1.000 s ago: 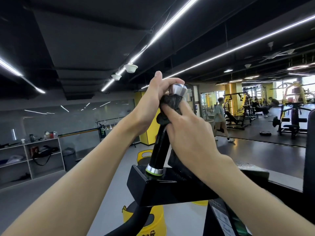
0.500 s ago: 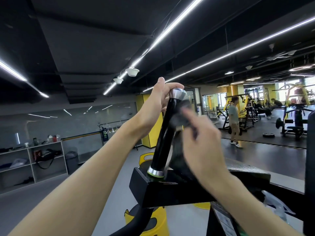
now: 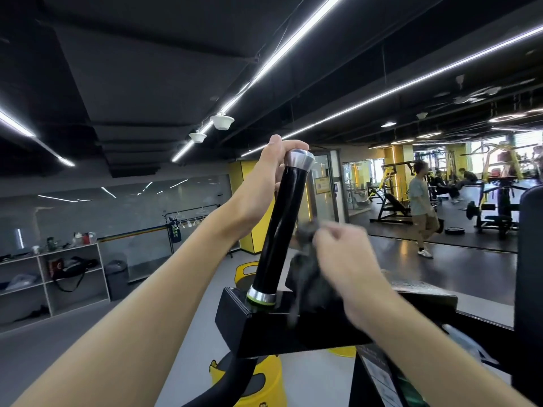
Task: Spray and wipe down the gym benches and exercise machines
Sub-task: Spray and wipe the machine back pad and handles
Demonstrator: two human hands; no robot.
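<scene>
A black upright handle (image 3: 277, 230) with a silver cap and a silver collar rises from the black bracket (image 3: 255, 327) of an exercise machine. My left hand (image 3: 264, 183) grips the handle just under the cap. My right hand (image 3: 340, 259) holds a dark cloth (image 3: 305, 268), blurred by motion, to the right of the handle and apart from it. Part of a clear spray bottle (image 3: 467, 339) shows behind my right forearm at the lower right.
A black machine pad (image 3: 530, 259) stands at the far right. Yellow weight plates (image 3: 252, 386) sit below the bracket. A person (image 3: 420, 207) walks past yellow and black machines at the right. Open shelves (image 3: 50, 277) line the left wall.
My right hand has slid the cloth down from the handle's top and pulled it off to the right. My left hand has stayed at the top of the handle.
</scene>
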